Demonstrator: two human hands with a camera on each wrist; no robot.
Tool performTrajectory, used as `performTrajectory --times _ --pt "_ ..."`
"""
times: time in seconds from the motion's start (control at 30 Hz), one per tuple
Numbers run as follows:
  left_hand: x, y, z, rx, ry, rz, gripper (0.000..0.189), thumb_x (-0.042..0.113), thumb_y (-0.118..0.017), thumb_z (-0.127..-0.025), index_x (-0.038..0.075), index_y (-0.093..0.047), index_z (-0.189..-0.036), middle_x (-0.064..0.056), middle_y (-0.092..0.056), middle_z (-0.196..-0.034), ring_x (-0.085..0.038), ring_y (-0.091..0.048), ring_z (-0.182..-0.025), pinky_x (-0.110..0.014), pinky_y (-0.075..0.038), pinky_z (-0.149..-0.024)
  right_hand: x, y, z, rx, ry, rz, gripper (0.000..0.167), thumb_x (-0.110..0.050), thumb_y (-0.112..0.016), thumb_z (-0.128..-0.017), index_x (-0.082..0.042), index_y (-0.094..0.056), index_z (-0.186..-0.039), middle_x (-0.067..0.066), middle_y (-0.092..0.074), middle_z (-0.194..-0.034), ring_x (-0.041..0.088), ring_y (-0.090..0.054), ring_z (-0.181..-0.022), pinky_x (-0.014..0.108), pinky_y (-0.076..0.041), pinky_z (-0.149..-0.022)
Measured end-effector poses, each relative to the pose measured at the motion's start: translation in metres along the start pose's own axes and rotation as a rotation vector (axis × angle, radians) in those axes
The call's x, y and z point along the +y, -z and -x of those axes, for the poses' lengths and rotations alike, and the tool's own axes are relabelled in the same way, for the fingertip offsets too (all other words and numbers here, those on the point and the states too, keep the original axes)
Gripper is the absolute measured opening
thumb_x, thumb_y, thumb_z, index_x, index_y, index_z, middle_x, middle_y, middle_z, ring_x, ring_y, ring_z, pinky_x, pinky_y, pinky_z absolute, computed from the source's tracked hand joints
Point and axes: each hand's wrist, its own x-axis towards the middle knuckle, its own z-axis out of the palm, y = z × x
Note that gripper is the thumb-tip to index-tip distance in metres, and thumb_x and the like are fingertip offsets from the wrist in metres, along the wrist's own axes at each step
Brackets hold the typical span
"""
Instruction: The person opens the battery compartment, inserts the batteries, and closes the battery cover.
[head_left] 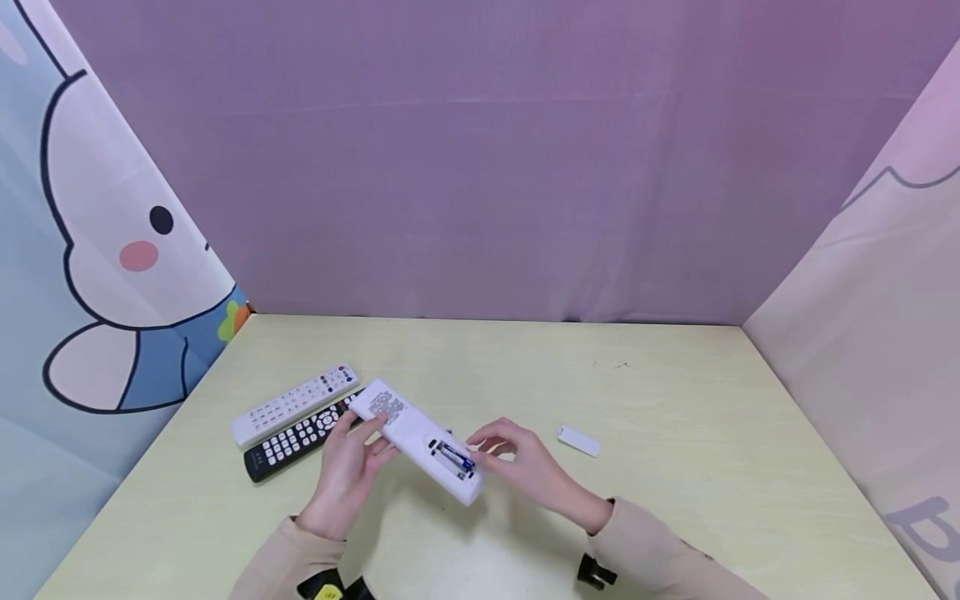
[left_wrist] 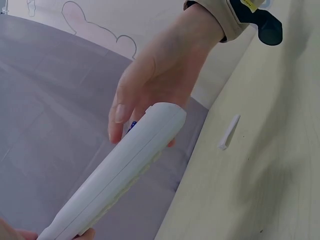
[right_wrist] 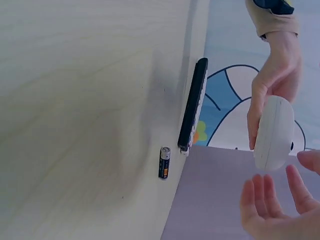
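A white remote control [head_left: 408,429] lies back side up in my left hand [head_left: 347,475], held off the table with the thumb on its back. Its battery compartment [head_left: 442,457] is uncovered, and a blue battery [head_left: 457,460] shows inside. In the left wrist view that battery [left_wrist: 132,126] stands slightly proud of the case. My right hand [head_left: 517,458] is at the compartment end, thumb and fingertips close to the battery with the fingers apart and relaxed. Whether they touch it I cannot tell. A loose battery [right_wrist: 164,162] rests on the table, mostly hidden in the head view.
On the left lie another white remote [head_left: 296,404] and a black remote [head_left: 300,437], side by side, buttons up. A small white battery cover [head_left: 578,441] lies right of my right hand. Fabric walls stand behind and beside the table [head_left: 675,392].
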Motion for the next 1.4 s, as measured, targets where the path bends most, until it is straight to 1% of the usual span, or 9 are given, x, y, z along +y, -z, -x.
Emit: performTrajectory --times 0.1,0.23,0.37,0.57,0.77,0.87,1.1,1.27,1.4 --pt "0.000 0.001 0.001 -0.007 -0.001 -0.003 0.050 0.003 -0.042 -0.090 0.005 -0.019 -0.134 -0.012 -0.045 -0.116 -0.016 -0.061 -0.085 -0.026 -0.050 -0.083 0.000 0.003 0.001 -0.060 -0.085 -0.098 0.024 -0.008 -0.061 -0.082 0.000 -0.059 -0.105 0.014 -0.059 -0.105 0.024 -0.058 -0.090 0.023 -0.051 -0.077" --pt "0.000 0.001 0.001 -0.007 0.001 0.004 0.049 0.003 -0.042 -0.090 0.005 -0.021 -0.134 -0.012 -0.046 -0.115 -0.016 -0.061 -0.086 -0.027 -0.050 -0.083 0.001 0.005 0.003 -0.124 -0.148 -0.185 0.034 -0.008 -0.058 -0.083 0.005 -0.053 -0.114 0.019 -0.056 -0.110 0.026 -0.058 -0.094 0.024 -0.050 -0.081" --pt "0.000 0.000 0.001 -0.005 0.005 0.008 0.049 0.002 -0.041 -0.089 0.006 -0.021 -0.134 -0.012 -0.045 -0.116 -0.017 -0.061 -0.086 -0.029 -0.049 -0.085 0.002 0.006 0.005 -0.159 -0.190 -0.223 0.041 -0.010 -0.058 -0.084 0.007 -0.048 -0.120 0.022 -0.054 -0.114 0.026 -0.057 -0.098 0.028 -0.048 -0.086" --pt "0.000 0.000 0.001 -0.005 0.005 0.003 0.050 0.001 -0.042 -0.089 0.007 -0.021 -0.134 -0.011 -0.048 -0.113 -0.016 -0.061 -0.087 -0.029 -0.049 -0.085 0.001 0.007 0.007 -0.187 -0.228 -0.264 0.042 -0.013 -0.057 -0.085 0.006 -0.048 -0.121 0.021 -0.054 -0.116 0.022 -0.057 -0.098 0.028 -0.047 -0.087" --pt "0.000 0.000 0.002 -0.012 0.006 0.001 0.051 0.002 -0.041 -0.089 0.007 -0.019 -0.136 -0.012 -0.045 -0.116 -0.016 -0.061 -0.087 -0.029 -0.049 -0.086 0.004 0.005 0.006 -0.174 -0.237 -0.276 0.040 -0.012 -0.059 -0.083 0.007 -0.051 -0.118 0.019 -0.057 -0.112 0.015 -0.059 -0.091 0.025 -0.049 -0.083" --pt "-0.001 0.001 0.003 -0.017 0.008 -0.008 0.052 0.002 -0.041 -0.090 0.008 -0.018 -0.137 -0.013 -0.043 -0.118 -0.016 -0.061 -0.086 -0.028 -0.050 -0.084 0.003 0.002 0.006 -0.154 -0.239 -0.273 0.039 -0.011 -0.060 -0.082 0.007 -0.052 -0.116 0.020 -0.058 -0.110 0.016 -0.060 -0.089 0.024 -0.050 -0.081" --pt "-0.002 0.002 0.004 0.002 0.003 -0.023 0.052 0.003 -0.041 -0.090 0.008 -0.018 -0.137 -0.012 -0.045 -0.117 -0.015 -0.061 -0.085 -0.028 -0.050 -0.083 0.001 -0.006 0.007 -0.084 -0.242 -0.250 0.036 -0.007 -0.062 -0.080 0.008 -0.055 -0.112 0.021 -0.059 -0.106 0.017 -0.061 -0.084 0.021 -0.051 -0.076" --pt "-0.002 0.003 0.005 0.001 0.001 -0.030 0.056 0.003 -0.041 -0.090 0.009 -0.015 -0.139 -0.013 -0.043 -0.120 -0.014 -0.061 -0.085 -0.026 -0.050 -0.083 -0.001 -0.009 0.007 -0.044 -0.276 -0.247 0.035 -0.008 -0.064 -0.078 0.006 -0.057 -0.110 0.018 -0.062 -0.101 0.016 -0.061 -0.081 0.022 -0.052 -0.074" --pt "-0.002 0.003 0.005 0.004 -0.001 -0.034 0.055 0.003 -0.042 -0.090 0.008 -0.016 -0.138 -0.011 -0.046 -0.116 -0.014 -0.061 -0.085 -0.026 -0.050 -0.082 -0.003 -0.010 0.006 -0.014 -0.309 -0.254 0.035 -0.006 -0.066 -0.076 0.005 -0.059 -0.108 0.017 -0.063 -0.097 0.015 -0.061 -0.078 0.024 -0.052 -0.074"
